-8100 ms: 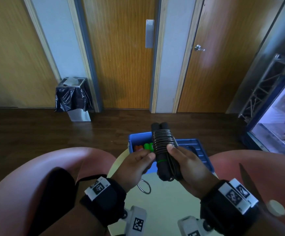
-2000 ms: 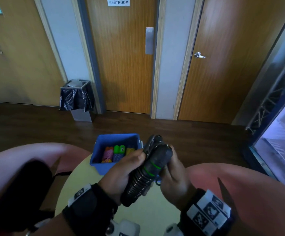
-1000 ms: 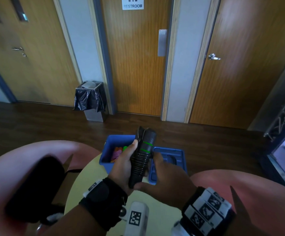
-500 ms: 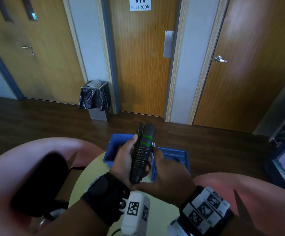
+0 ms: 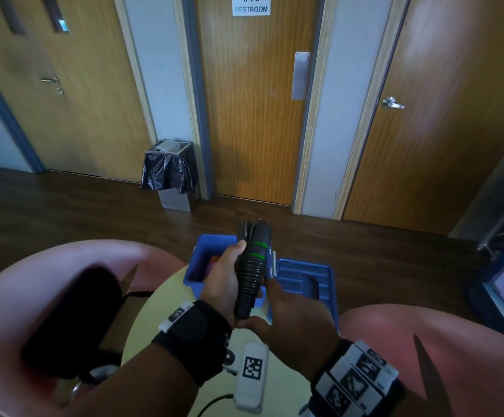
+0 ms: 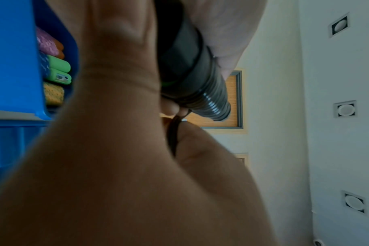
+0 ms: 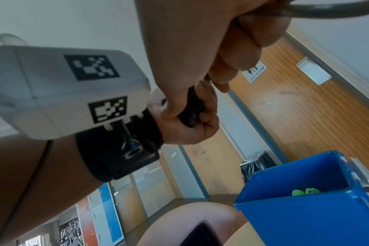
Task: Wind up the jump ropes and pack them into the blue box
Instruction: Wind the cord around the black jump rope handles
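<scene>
A black jump rope [image 5: 252, 266] with green rings, its cord wound round the two handles, stands upright above the table. My left hand [image 5: 225, 281] grips the bundle from the left. At its lower end my right hand [image 5: 288, 317] has its fingers curled on the cord [image 7: 326, 9]. Just behind the hands stands the blue box [image 5: 198, 267], with coloured jump rope handles [image 6: 57, 66] inside. Its blue lid [image 5: 305, 281] lies open to the right. The left wrist view shows the black handle [image 6: 192, 66] close up.
The box stands on a small round pale-yellow table [image 5: 154, 326] between two pink chairs [image 5: 49, 281]. A dark bag lies on the left chair. Beyond are a dark wood floor, wooden doors and a bin [image 5: 169, 176] with a black liner.
The wound bundle went from my right hand's grip into my left hand's grip and turned upright. Over the last second both hands have barely moved.
</scene>
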A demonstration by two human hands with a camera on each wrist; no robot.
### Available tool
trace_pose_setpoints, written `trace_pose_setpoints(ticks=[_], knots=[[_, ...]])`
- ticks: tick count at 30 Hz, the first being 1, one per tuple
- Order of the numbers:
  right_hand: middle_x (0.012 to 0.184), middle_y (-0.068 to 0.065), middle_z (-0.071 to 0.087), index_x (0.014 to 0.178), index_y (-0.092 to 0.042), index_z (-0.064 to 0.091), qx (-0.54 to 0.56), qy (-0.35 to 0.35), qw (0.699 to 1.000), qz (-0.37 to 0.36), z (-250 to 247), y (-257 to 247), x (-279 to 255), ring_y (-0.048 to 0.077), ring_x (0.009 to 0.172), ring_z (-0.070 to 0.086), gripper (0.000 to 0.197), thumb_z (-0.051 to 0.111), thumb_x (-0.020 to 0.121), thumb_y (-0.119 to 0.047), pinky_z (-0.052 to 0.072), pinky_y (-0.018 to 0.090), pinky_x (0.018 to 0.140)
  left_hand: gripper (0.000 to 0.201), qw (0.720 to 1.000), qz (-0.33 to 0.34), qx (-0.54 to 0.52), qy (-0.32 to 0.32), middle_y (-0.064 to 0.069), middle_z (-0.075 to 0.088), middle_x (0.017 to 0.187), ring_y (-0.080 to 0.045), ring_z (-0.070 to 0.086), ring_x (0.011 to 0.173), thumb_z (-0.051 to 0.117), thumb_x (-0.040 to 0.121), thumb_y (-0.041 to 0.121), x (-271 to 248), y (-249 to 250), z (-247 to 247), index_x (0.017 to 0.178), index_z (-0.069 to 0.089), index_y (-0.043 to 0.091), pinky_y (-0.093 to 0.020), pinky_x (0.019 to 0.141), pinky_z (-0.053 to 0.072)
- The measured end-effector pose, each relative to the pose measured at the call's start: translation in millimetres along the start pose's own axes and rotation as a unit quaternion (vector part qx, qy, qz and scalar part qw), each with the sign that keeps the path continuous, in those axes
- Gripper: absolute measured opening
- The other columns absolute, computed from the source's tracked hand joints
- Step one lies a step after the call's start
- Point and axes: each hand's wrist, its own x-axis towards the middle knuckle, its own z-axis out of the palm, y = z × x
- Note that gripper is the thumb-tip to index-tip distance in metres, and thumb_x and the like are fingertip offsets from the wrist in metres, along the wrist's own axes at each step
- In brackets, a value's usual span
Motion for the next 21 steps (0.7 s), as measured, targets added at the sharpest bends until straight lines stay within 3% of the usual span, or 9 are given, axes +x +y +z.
trace_pose_setpoints(ticks=[4, 9, 12, 17, 21], knots=[[0.095, -0.004, 0.069, 0.135, -0.026, 0.036, -0.024, 0.002, 1.0, 0.0, -1.3, 2.5, -0.6, 0.017, 0.088, 0.068, 0.084, 0.024, 0.077, -0.085, 0.049, 0.034, 0.067, 0.053, 1.0, 0.001, -0.023, 0.011, -0.009, 0.062, 0.066, -0.02, 0.057, 0.056, 0.048, 0.095, 0.054, 2.3, -5.1, 2.1, 0.104, 0.067, 0.006, -0.031, 0.058, 0.045], [0.099, -0.003, 0.07, 0.128, -0.027, 0.042, -0.006, 0.009, 1.0, 0.001, -2.5, 5.5, -1.0, 0.018, 0.09, 0.068, 0.069, 0.036, 0.085, -0.08, 0.048, 0.034, 0.068, 0.054, 0.997, -0.003, -0.075, 0.017, -0.007, 0.063, 0.064, -0.019, 0.061, 0.056, 0.051, 0.095, 0.052, 2.2, -5.9, 9.6, 0.114, 0.065, 0.003, -0.031, 0.061, 0.047], [0.096, -0.003, 0.07, 0.125, -0.027, 0.044, -0.014, 0.012, 1.0, 0.004, -1.3, 7.6, -0.7, 0.018, 0.089, 0.068, 0.072, 0.025, 0.082, -0.082, 0.05, 0.034, 0.069, 0.051, 0.996, -0.004, -0.084, 0.013, -0.006, 0.063, 0.059, -0.017, 0.063, 0.051, 0.049, 0.096, 0.051, 5.0, -6.7, 12.1, 0.111, 0.063, 0.005, -0.03, 0.059, 0.046], [0.09, -0.001, 0.068, 0.111, -0.027, 0.051, -0.043, 0.024, 0.999, 0.007, 6.7, 13.7, -1.0, 0.018, 0.083, 0.067, 0.077, 0.011, 0.079, -0.084, 0.051, 0.033, 0.068, 0.054, 0.994, 0.009, -0.106, 0.03, -0.006, 0.064, 0.063, -0.017, 0.063, 0.05, 0.052, 0.096, 0.048, 10.6, -10.7, 13.1, 0.123, 0.06, 0.002, -0.021, 0.047, 0.05], [0.087, -0.001, 0.067, 0.105, -0.026, 0.05, -0.055, 0.021, 0.998, 0.007, 10.1, 17.7, -1.7, 0.019, 0.079, 0.067, 0.08, 0.005, 0.076, -0.085, 0.045, 0.032, 0.061, 0.058, 0.992, 0.009, -0.118, 0.039, -0.007, 0.066, 0.067, -0.017, 0.064, 0.052, 0.052, 0.095, 0.053, 20.2, -15.7, 10.2, 0.123, 0.062, 0.004, -0.023, 0.049, 0.051]])
